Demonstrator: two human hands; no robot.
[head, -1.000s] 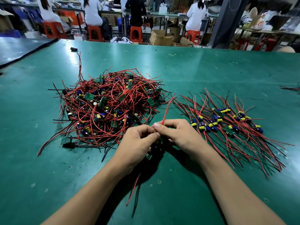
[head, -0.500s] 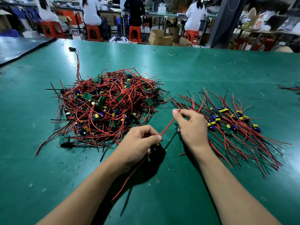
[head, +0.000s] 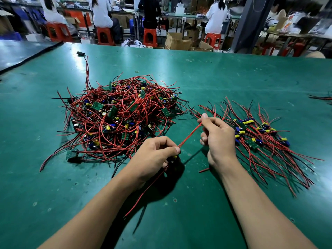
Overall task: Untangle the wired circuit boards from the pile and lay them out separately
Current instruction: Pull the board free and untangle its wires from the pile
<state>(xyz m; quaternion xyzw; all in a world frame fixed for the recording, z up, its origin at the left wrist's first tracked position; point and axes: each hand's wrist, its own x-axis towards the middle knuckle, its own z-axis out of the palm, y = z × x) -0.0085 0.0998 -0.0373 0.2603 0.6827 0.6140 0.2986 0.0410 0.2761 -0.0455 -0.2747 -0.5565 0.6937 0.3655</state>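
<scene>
A tangled pile (head: 122, 119) of small green circuit boards with red and black wires lies on the green table at centre left. To the right, several boards (head: 255, 133) are laid out side by side with their wires fanned out. My left hand (head: 154, 159) grips one small board, mostly hidden in the fingers, with red and black wires trailing toward me. A red wire (head: 188, 136) runs taut from that hand up to my right hand (head: 217, 139), which pinches its far end between thumb and forefinger.
The green table (head: 215, 78) stretches far ahead and to both sides. A small black part (head: 80, 53) with a red lead lies at the far left. A few loose wires (head: 321, 98) lie at the right edge. People sit on red stools at benches beyond.
My hands were together over the board one second ago. The right hand has slid up and right along the red wire, pulling it straight; the left hand has stayed put.
</scene>
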